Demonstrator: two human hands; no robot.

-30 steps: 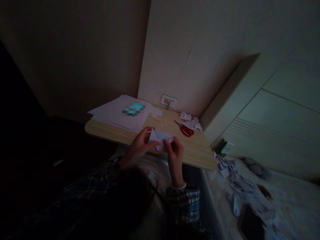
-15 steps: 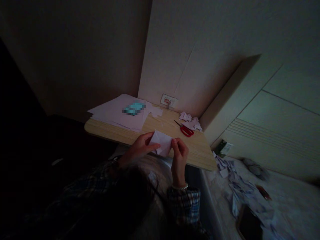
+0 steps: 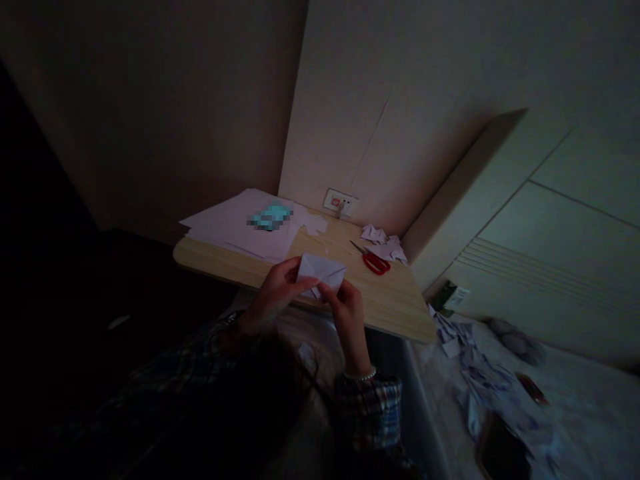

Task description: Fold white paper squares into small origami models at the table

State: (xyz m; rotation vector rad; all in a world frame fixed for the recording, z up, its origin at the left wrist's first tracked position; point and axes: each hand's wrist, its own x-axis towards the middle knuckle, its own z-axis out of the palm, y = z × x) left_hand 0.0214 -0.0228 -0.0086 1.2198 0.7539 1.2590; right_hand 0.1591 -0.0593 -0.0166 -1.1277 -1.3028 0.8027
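A small folded white paper point(image 3: 321, 269) is held just above the near edge of a light wooden table point(image 3: 395, 303). My left hand point(image 3: 278, 291) pinches its left side with thumb and fingers closed. My right hand point(image 3: 346, 308) pinches its lower edge from the right, fingers pressed together. Both wrists come out of plaid sleeves, and a bead bracelet sits on my right wrist.
Red-handled scissors point(image 3: 374, 261) lie on the table beside a heap of folded paper pieces point(image 3: 383, 243). A stack of white sheets point(image 3: 240, 223) covers the table's far left. A wall socket point(image 3: 339, 201) is behind. Several paper pieces point(image 3: 475, 373) and a dark phone point(image 3: 503, 452) lie on the bed at right.
My right hand shifted left along the paper's lower edge, close to my left hand. The paper turned slightly and stayed between both hands.
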